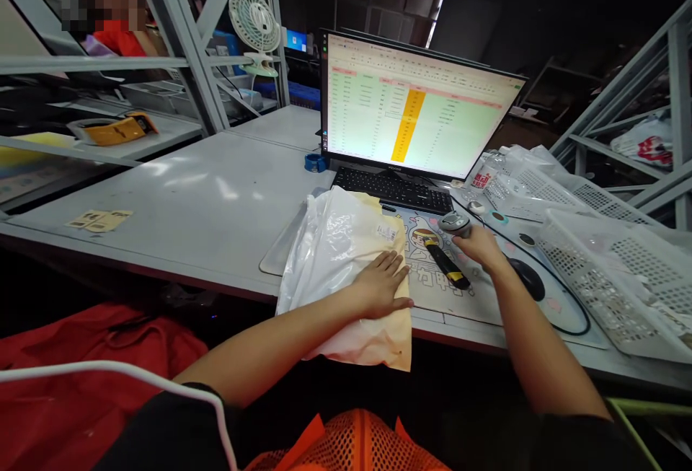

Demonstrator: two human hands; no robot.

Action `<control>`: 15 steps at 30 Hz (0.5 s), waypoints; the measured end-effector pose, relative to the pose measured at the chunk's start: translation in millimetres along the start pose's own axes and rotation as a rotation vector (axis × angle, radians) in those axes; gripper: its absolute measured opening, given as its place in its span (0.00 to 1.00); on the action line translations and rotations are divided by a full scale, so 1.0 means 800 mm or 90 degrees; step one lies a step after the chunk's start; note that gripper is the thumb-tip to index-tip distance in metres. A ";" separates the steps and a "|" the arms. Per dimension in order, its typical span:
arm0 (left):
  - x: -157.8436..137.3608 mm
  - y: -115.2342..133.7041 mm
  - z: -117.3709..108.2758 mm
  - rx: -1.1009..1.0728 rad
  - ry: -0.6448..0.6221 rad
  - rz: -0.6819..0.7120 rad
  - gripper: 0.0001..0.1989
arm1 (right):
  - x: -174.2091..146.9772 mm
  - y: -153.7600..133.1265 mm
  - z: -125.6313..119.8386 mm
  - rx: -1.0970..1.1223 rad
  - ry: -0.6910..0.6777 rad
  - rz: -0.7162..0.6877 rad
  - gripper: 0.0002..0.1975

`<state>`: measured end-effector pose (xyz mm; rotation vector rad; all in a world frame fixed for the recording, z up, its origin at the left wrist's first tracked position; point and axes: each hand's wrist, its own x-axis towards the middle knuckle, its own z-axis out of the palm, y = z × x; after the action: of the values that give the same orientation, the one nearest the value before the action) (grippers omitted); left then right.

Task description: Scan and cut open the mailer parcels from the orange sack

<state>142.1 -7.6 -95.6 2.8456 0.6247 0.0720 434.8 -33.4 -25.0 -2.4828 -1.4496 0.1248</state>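
My left hand (381, 285) lies flat, fingers spread, on a white plastic bag (335, 240) with a yellowish backing. A small label (386, 232) sits near its upper right corner. The bag rests on the desk mat and its lower end hangs over the front edge. My right hand (481, 246) is closed round the handle of a grey barcode scanner (455, 223), whose head points away from me. Left of that hand, a black and yellow utility knife (447, 265) lies on the printed mat (427, 296). A black mouse (525, 278) is beside my right forearm.
Behind the bag are a keyboard (392, 188) and a monitor (416, 107) showing a spreadsheet. White perforated baskets (605, 283) line the right side. A blue tape roll (314, 162) stands left of the keyboard. Metal frames (210, 96) and a fan (255, 20) rise at left. Another person is beyond.
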 end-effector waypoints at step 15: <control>-0.060 -0.057 -0.101 -0.083 0.395 -0.285 0.35 | -0.005 -0.013 -0.019 -0.023 -0.019 -0.095 0.12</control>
<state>72.2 29.2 -27.4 2.4629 1.2987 0.8977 427.3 -35.3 -8.0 -2.3995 -1.6564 0.1072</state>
